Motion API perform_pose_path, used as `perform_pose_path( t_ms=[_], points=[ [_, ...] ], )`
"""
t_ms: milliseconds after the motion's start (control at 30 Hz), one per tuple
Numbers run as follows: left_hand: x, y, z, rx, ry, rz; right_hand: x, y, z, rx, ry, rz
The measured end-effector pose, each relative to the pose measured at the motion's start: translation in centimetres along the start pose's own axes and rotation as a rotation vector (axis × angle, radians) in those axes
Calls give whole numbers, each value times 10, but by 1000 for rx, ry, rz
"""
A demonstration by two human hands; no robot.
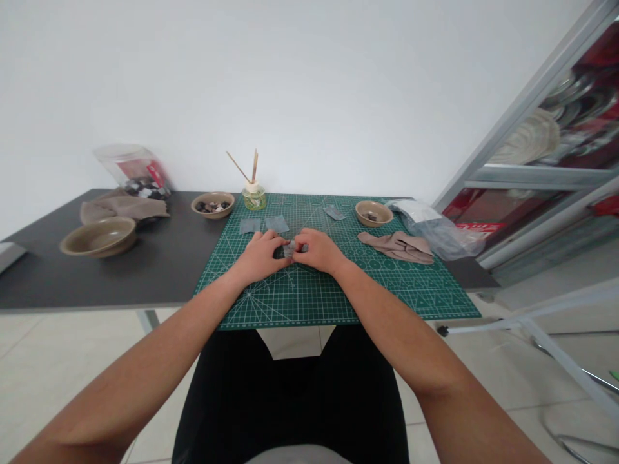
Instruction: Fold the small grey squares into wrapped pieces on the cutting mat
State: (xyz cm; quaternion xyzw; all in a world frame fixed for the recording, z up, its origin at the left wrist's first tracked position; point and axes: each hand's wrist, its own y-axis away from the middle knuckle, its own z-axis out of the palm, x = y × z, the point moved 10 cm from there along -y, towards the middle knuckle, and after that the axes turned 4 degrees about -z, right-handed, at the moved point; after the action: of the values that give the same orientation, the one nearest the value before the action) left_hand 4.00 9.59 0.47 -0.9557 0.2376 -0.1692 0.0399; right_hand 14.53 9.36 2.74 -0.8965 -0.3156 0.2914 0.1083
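Observation:
Both of my hands meet at the middle of a green cutting mat (338,290). My left hand (261,254) and my right hand (316,250) are closed, pinching a small grey fabric piece (290,248) between their fingertips. Two flat grey fabric squares (264,225) lie on the mat just beyond my left hand. A third grey square (333,212) lies farther back, to the right.
A reed diffuser (254,193) stands at the mat's far edge. Small bowls (213,205) (373,213) hold dark pieces. A large empty bowl (99,236), beige cloths (123,207) (399,246), a clear jar (135,171) and plastic bags (435,225) lie around. A metal frame (527,167) stands on the right.

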Motion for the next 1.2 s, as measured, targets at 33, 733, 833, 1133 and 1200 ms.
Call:
perform_pose_path(
  t_ms=[33,733,833,1133,1200],
  points=[
    [1,0,0,1,-1,-1,1,0,-1,10,17,12],
    [2,0,-1,9,-9,2,6,0,0,7,85,22],
    [2,-1,-1,11,1,-1,8,-1,2,-8,101,26],
    [6,3,-9,43,70,-14,9,2,-8,84,-77,75],
    [7,4,-11,59,69,-23,15,4,-12,133,-65,115]
  ],
)
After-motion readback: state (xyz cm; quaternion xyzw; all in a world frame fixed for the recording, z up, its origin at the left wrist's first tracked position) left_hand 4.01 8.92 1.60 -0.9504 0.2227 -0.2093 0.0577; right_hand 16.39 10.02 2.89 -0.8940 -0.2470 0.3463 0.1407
